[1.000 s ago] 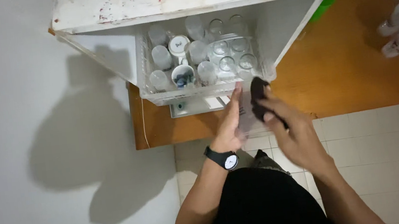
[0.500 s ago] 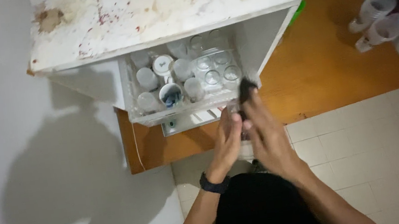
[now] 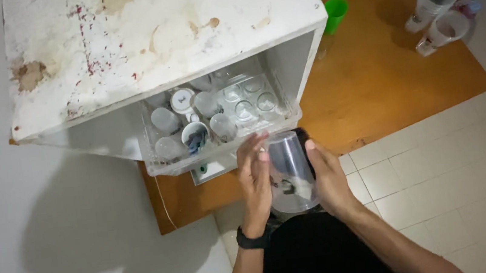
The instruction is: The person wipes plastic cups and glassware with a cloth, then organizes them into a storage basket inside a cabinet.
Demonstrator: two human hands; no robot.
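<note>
While both hands close around it, a clear plastic tumbler (image 3: 289,172) hangs upside down just in front of a clear plastic bin (image 3: 217,124) of cups. Left hand (image 3: 254,178), with a black wristwatch (image 3: 250,240), presses flat fingers to one side; right hand (image 3: 328,177) wraps fingers round the other. A stained white cabinet (image 3: 152,37) juts above the wooden tabletop (image 3: 382,72).
</note>
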